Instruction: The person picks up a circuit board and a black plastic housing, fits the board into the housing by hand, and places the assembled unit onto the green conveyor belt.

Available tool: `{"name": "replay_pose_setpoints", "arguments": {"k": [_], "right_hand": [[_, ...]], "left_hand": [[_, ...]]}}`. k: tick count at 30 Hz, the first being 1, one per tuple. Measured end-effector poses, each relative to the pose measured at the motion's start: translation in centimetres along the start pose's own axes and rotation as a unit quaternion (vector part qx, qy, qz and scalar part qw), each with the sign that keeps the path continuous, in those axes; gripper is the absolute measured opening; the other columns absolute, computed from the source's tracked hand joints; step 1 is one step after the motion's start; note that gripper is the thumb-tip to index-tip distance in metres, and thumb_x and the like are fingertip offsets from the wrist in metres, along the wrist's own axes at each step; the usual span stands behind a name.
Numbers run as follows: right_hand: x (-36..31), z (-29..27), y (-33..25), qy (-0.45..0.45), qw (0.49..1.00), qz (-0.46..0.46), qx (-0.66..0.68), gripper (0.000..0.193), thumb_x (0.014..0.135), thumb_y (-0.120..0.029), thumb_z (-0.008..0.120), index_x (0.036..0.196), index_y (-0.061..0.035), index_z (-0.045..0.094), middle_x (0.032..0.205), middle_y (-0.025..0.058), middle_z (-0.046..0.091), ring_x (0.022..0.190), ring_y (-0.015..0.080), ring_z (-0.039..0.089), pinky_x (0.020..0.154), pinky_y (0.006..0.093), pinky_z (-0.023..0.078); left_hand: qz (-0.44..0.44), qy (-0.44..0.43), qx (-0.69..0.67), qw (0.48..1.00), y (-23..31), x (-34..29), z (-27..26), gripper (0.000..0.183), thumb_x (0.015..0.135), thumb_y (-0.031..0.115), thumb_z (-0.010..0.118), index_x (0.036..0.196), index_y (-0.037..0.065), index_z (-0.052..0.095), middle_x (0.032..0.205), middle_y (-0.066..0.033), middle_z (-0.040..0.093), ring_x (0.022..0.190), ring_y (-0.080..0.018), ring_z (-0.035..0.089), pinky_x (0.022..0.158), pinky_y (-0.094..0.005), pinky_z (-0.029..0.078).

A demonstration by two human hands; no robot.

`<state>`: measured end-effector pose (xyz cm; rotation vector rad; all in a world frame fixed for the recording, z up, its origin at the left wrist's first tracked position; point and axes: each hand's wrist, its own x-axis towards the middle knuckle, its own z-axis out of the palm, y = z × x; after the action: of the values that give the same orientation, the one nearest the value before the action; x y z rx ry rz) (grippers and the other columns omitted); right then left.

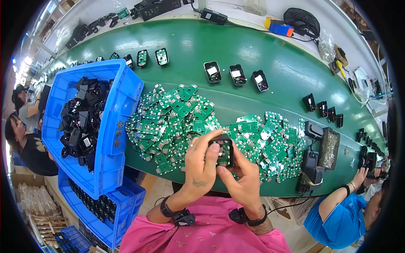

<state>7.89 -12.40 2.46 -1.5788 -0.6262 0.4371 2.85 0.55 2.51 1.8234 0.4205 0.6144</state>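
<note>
Between my two hands is a small black plastic housing (230, 155) with a green circuit board inside. My left hand (200, 163) grips its left side, the thumb lying on the board. On the right side, my right hand (244, 173) holds the lower edge with thumb and fingers. A big heap of green circuit boards (162, 128) lies just beyond my left hand. Another heap of boards (274, 145) spreads to the right of my right hand. Fingers cover part of the held housing.
A blue crate (112, 139) of black housings (80, 122) stands at left, above another blue crate (112, 234). Housings with white parts (237, 75) line the green table (185, 46). At right are a black device (311, 166) and a tray of small parts (330, 147). Co-workers (341, 219) sit on both sides.
</note>
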Motion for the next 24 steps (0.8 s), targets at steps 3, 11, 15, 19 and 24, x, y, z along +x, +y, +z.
{"name": "replay_pose_setpoints", "arguments": {"k": [3, 11, 15, 19, 24], "right_hand": [[-0.1, -0.3, -0.7, -0.007, 0.994, 0.071, 0.087, 0.057, 0.085, 0.0, 0.069, 0.137, 0.0074, 0.046, 0.102, 0.0098, 0.068, 0.089, 0.0117, 0.067, 0.076, 0.0268, 0.057], [-1.7, -0.9, -0.3, -0.036, 0.975, 0.14, 0.171, 0.036, 0.087, 0.003, 0.066, 0.123, 0.0035, 0.057, 0.094, 0.0015, 0.065, 0.076, 0.0035, 0.058, 0.063, 0.0204, 0.049], [-2.4, -0.6, -0.2, -0.031, 0.974, 0.139, 0.174, 0.04, 0.087, 0.002, 0.067, 0.125, 0.0032, 0.056, 0.093, 0.0002, 0.065, 0.072, 0.0034, 0.058, 0.06, 0.0198, 0.048], [-2.6, -1.6, -1.3, -0.084, 0.965, 0.152, 0.196, 0.044, 0.086, 0.001, 0.069, 0.127, 0.0019, 0.053, 0.09, -0.0008, 0.065, 0.069, 0.0023, 0.057, 0.056, 0.0191, 0.046], [-3.3, -1.6, -1.2, -0.094, 0.966, 0.144, 0.191, 0.034, 0.085, -0.002, 0.072, 0.115, 0.0009, 0.057, 0.083, 0.0003, 0.064, 0.063, 0.0042, 0.058, 0.051, 0.0201, 0.046]], "left_hand": [[0.051, -0.016, 0.013, 0.998, 1.2, -0.2, -0.1, 0.035, 0.1, 0.022, 0.05, 0.122, -0.002, 0.062, 0.101, -0.015, 0.066, 0.088, -0.0224, 0.065, 0.08, -0.0312, 0.05], [0.067, -0.033, 0.023, 0.997, 1.9, -1.2, -0.2, 0.029, 0.095, 0.016, 0.058, 0.115, -0.003, 0.066, 0.1, -0.0176, 0.071, 0.086, -0.0249, 0.07, 0.075, -0.0313, 0.053], [0.032, -0.051, 0.013, 0.998, 1.0, -2.0, -0.2, 0.027, 0.095, 0.014, 0.057, 0.115, -0.001, 0.066, 0.096, -0.019, 0.069, 0.08, -0.0297, 0.07, 0.069, -0.0351, 0.054], [0.063, -0.038, 0.042, 0.996, 1.5, -3.0, -0.6, 0.027, 0.094, 0.014, 0.057, 0.114, 0.0, 0.067, 0.097, -0.0189, 0.07, 0.082, -0.0294, 0.07, 0.071, -0.0346, 0.055], [0.085, -0.086, 0.078, 0.99, 3.1, -3.6, -1.5, 0.026, 0.093, 0.01, 0.058, 0.114, 0.0, 0.068, 0.102, -0.0198, 0.07, 0.089, -0.0311, 0.071, 0.076, -0.0352, 0.055]]}}
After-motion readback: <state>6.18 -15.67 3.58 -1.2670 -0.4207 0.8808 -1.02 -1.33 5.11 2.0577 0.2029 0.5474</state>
